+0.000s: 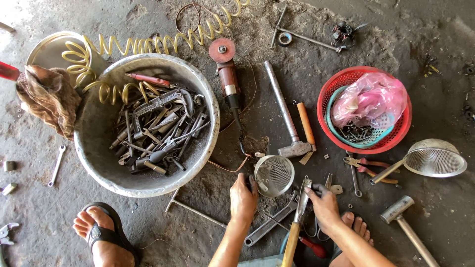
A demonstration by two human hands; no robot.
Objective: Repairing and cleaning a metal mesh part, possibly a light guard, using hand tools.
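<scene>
Floor (277,29) is gritty concrete, and we work low on it, feet planted either side.

Big metal basin (99,143) sits toward the floor's left edge, full of wrenches, bolts and bars dumped loose, a yellow coiled hose (143,45) trailing over its rim. Rag (47,96) lies against its left side.

Red basket (398,133) near the right edge holds a green basket, screws and a pink bag (371,101), so small parts stay contained.

Grinder (226,74), two hammers (284,111) and a long-handled strainer (435,157) lie flat mid-floor, within reach.

Small sieve (274,175) sits just in front of us, near the bottom edge, between both hands.

Left hand (243,198) has fingers curled on a small dark part at the sieve's rim; what part, we cannot tell.

Right hand (324,200) has fingers closed on another small dark piece, just beside a wooden-handled tool (296,222) that lies under it, and scissors beneath.

Adjustable wrench (269,225) lies between our wrists.
</scene>
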